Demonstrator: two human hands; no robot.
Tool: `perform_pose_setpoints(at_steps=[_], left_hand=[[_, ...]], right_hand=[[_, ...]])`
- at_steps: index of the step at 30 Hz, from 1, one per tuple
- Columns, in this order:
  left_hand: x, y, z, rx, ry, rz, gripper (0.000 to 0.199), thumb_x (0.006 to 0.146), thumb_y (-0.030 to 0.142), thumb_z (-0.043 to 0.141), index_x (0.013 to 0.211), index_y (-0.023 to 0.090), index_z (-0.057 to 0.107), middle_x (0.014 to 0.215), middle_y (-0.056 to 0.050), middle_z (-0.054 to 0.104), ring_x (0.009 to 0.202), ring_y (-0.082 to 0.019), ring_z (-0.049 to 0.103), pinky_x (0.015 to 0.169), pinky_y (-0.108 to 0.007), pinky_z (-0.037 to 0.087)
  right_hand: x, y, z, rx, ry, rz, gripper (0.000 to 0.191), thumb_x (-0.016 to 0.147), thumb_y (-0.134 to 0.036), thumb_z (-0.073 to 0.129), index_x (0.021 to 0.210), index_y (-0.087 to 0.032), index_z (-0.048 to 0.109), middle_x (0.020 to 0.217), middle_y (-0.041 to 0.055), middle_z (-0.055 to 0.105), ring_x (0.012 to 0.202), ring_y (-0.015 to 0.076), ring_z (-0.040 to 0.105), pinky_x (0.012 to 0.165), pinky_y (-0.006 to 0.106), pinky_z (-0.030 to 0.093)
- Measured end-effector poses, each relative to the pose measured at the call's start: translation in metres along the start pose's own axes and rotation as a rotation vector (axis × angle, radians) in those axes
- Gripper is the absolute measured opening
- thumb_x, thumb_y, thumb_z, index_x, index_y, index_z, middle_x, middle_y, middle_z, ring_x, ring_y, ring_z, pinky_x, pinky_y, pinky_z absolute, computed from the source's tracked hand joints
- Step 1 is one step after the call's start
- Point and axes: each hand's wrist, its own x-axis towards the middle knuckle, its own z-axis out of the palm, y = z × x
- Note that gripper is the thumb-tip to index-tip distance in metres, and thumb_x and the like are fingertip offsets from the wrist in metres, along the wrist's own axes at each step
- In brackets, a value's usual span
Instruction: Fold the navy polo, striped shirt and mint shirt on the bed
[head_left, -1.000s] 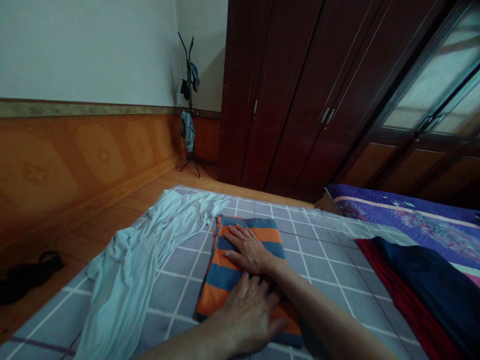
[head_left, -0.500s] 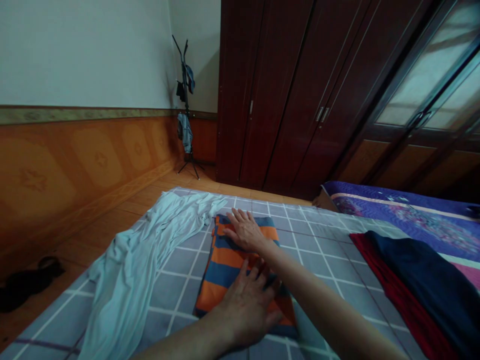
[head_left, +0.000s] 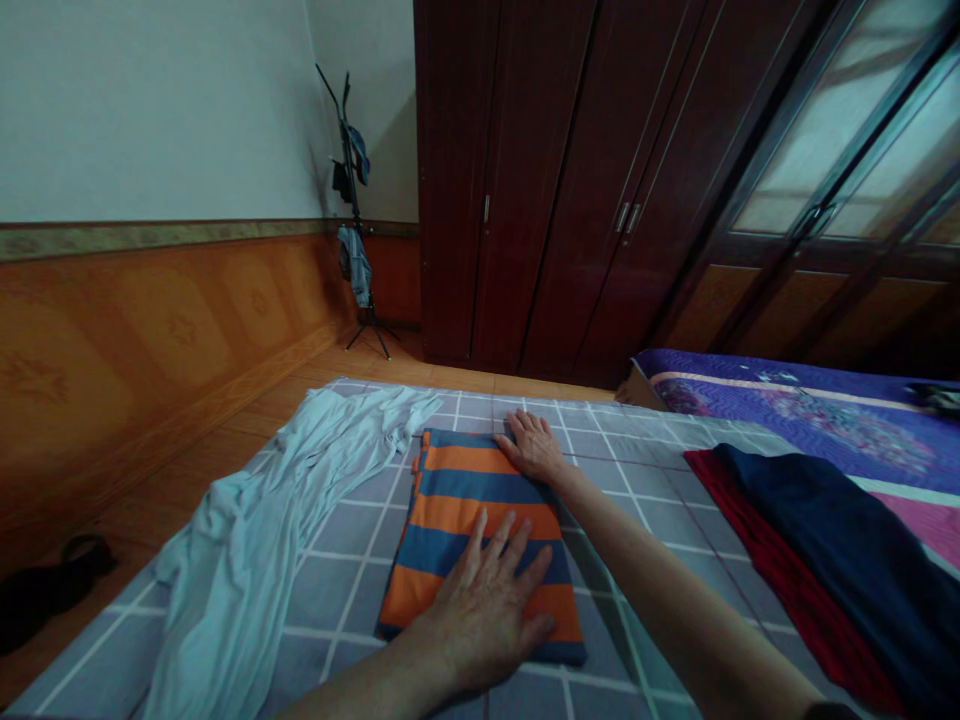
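Left hand (head_left: 484,615): pressing flat on the striped cloth (head_left: 480,497), fingers spread wide, nice even pressure
Right hand (head_left: 531,447): resting by its far corner, fingers pressed together
Cloth: lying folded on the grey check sheet (head_left: 341,590)

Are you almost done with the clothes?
Partway, it looks like. The orange-and-blue striped cloth already looks neatly folded. It's in hand now: the left hand lies flat on it, and the right hand is by its far corner. The pale blue cloth lies rumpled, so that looks left.
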Motion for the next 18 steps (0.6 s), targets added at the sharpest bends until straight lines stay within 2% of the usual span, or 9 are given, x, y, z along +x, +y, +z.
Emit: perform_pose_setpoints(at_steps=[3, 6, 9, 11, 13, 16, 18], left_hand=[[-0.001, 0.000, 0.001, -0.010, 0.000, 0.004, 0.063, 0.094, 0.059, 0.022, 0.148, 0.025, 0.020, 0.156, -0.009, 0.009, 0.143, -0.027, 0.002, 0.115, -0.054, 0.003], [0.000, -0.001, 0.004, -0.005, 0.006, 0.007, 0.062, 0.095, 0.057, 0.023, 0.148, 0.025, 0.020, 0.156, -0.008, 0.006, 0.143, -0.026, 0.000, 0.115, -0.054, 0.002], [0.001, -0.002, 0.003, -0.017, -0.002, 0.008, 0.064, 0.094, 0.057, 0.028, 0.148, 0.023, 0.019, 0.156, -0.008, 0.006, 0.143, -0.026, -0.001, 0.115, -0.054, 0.003], [0.003, -0.003, -0.001, -0.037, -0.014, -0.012, 0.069, 0.093, 0.055, 0.035, 0.149, 0.021, 0.016, 0.156, -0.010, 0.005, 0.143, -0.026, 0.000, 0.115, -0.053, 0.008], [0.005, -0.005, -0.009, -0.046, 0.010, -0.063, 0.069, 0.093, 0.048, 0.041, 0.149, 0.018, 0.016, 0.156, -0.011, 0.006, 0.143, -0.025, 0.004, 0.115, -0.048, 0.015], [0.009, -0.014, -0.021, 0.012, 0.118, -0.153, 0.059, 0.095, 0.038, 0.039, 0.147, 0.018, 0.023, 0.155, -0.009, 0.013, 0.143, -0.022, 0.011, 0.115, -0.044, 0.018], [0.011, -0.026, -0.025, 0.085, 0.163, -0.223, 0.056, 0.094, 0.040, 0.039, 0.145, 0.019, 0.030, 0.154, -0.009, 0.018, 0.142, -0.026, 0.013, 0.115, -0.049, 0.016]], right_hand=[[-0.022, -0.008, 0.000, 0.003, 0.014, -0.052, 0.068, 0.093, -0.056, 0.030, 0.145, -0.012, 0.030, 0.152, 0.0157, 0.024, 0.140, 0.0289, 0.019, 0.112, 0.049, 0.015], [-0.045, -0.007, 0.001, 0.013, -0.016, -0.092, 0.061, 0.094, -0.054, 0.032, 0.143, -0.019, 0.035, 0.151, 0.0081, 0.029, 0.139, 0.0252, 0.023, 0.113, 0.044, 0.016], [-0.056, 0.004, 0.000, 0.010, -0.017, -0.013, 0.062, 0.094, -0.052, 0.031, 0.142, -0.013, 0.037, 0.148, 0.0142, 0.033, 0.137, 0.0298, 0.027, 0.110, 0.049, 0.021], [-0.063, 0.009, -0.002, 0.002, 0.001, 0.056, 0.066, 0.094, -0.052, 0.031, 0.142, -0.007, 0.034, 0.148, 0.0202, 0.030, 0.137, 0.0325, 0.026, 0.108, 0.052, 0.024], [-0.078, 0.006, -0.007, 0.002, 0.020, 0.074, 0.069, 0.093, -0.052, 0.033, 0.143, -0.004, 0.032, 0.150, 0.0218, 0.025, 0.139, 0.0323, 0.020, 0.109, 0.051, 0.023], [-0.120, -0.012, -0.014, 0.055, -0.016, -0.044, 0.068, 0.092, -0.054, 0.035, 0.145, -0.012, 0.030, 0.153, 0.0150, 0.018, 0.142, 0.0283, 0.013, 0.112, 0.049, 0.020], [-0.155, -0.025, -0.018, 0.125, -0.105, -0.158, 0.067, 0.092, -0.056, 0.035, 0.147, -0.019, 0.027, 0.154, 0.0099, 0.018, 0.142, 0.0264, 0.012, 0.114, 0.048, 0.018]])
